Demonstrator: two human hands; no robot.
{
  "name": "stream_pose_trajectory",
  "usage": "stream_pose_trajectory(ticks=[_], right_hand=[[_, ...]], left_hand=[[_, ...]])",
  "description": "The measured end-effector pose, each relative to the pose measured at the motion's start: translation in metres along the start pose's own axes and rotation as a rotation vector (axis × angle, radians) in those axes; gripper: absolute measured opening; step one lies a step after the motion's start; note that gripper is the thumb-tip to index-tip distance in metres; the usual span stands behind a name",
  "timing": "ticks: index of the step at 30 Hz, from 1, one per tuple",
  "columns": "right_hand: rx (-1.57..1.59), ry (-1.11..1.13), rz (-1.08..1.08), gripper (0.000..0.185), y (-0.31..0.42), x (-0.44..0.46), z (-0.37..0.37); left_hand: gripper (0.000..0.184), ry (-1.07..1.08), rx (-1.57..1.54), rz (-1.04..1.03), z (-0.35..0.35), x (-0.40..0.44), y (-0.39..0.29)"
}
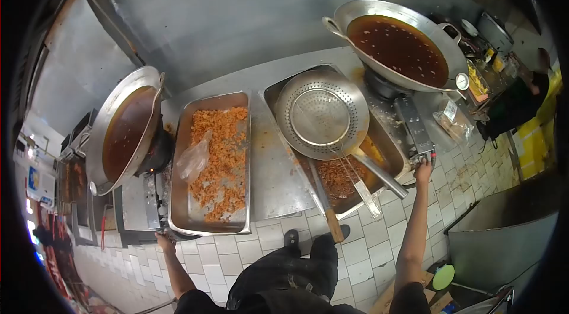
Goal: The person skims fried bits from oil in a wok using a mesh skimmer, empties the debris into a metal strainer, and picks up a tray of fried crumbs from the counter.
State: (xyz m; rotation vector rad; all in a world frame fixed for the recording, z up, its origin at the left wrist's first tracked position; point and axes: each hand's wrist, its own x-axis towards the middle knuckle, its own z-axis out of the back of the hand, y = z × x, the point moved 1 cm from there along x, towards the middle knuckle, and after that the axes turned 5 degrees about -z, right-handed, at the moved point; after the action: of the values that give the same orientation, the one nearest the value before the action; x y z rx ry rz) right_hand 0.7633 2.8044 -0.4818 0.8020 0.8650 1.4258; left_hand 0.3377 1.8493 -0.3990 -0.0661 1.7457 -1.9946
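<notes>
At the front of the left burner, my left hand (166, 243) has its fingers closed at the control knob; the knob is mostly hidden by them. My right hand (423, 170) pinches the knob on the front of the right burner (414, 126). Above the left burner sits a wok (95, 160) of dark oil, with a small glow beneath it. A second oil-filled wok (459, 59) stands over the right burner, a dial thermometer (462, 81) at its rim. Between them, a perforated metal strainer (285, 130) rests across a deep tray (396, 163).
A steel tray (181, 210) holds orange-brown crumbs (220, 178) and a clear plastic bag (194, 157). A wooden-handled tool (333, 225) and a wire skimmer (367, 198) stick out over the front edge. Another person (521, 98) is at the far right, near a plastic-wrapped package (453, 121).
</notes>
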Motion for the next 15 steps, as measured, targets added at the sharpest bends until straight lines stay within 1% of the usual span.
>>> stream_pose_trajectory(ticks=[2,4,5,6,7,8,9,10,11,12,14,15], right_hand=[[0.033,0.071,-0.225,0.034,0.039,-0.022,0.009],[-0.499,0.043,0.244,0.032,-0.005,0.008,0.010],[-0.644,-0.029,0.514,0.032,-0.028,0.028,0.020],[-0.759,-0.092,0.796,0.032,-0.042,0.029,0.005],[-0.410,-0.111,0.750,0.027,-0.012,0.009,0.009],[-0.268,0.183,0.131,0.026,0.033,-0.014,0.017],[-0.572,-0.016,0.681,0.023,-0.005,0.013,0.010],[-0.124,-0.031,0.344,0.021,-0.045,0.043,-0.005],[0.097,0.048,0.057,0.021,-0.002,0.013,0.000],[0.321,0.060,-0.237,0.024,0.037,-0.016,0.005],[0.384,0.053,-0.321,0.025,0.050,-0.026,0.005],[0.414,0.045,-0.362,0.026,0.057,-0.029,0.006]], left_hand=[[0.055,-0.129,-0.162,0.060,0.015,-0.001,0.007],[0.056,-0.145,-0.155,0.204,0.015,0.006,0.008],[0.052,-0.140,-0.115,0.158,0.018,0.008,0.009],[0.047,-0.164,-0.004,0.012,0.013,0.006,0.010],[0.043,-0.235,0.174,-0.159,0.009,0.004,0.009],[0.039,-0.320,0.374,-0.293,0.004,-0.007,0.003],[0.035,-0.402,0.542,-0.401,-0.002,-0.023,-0.008],[0.031,-0.460,0.642,-0.490,-0.008,-0.034,-0.014],[0.026,-0.485,0.694,-0.579,0.004,-0.010,0.010],[0.026,-0.516,0.732,-0.887,0.003,-0.012,0.011],[0.027,-0.430,0.745,-0.611,-0.008,-0.053,-0.024],[0.027,-0.423,0.786,-0.641,-0.006,-0.052,-0.024]])
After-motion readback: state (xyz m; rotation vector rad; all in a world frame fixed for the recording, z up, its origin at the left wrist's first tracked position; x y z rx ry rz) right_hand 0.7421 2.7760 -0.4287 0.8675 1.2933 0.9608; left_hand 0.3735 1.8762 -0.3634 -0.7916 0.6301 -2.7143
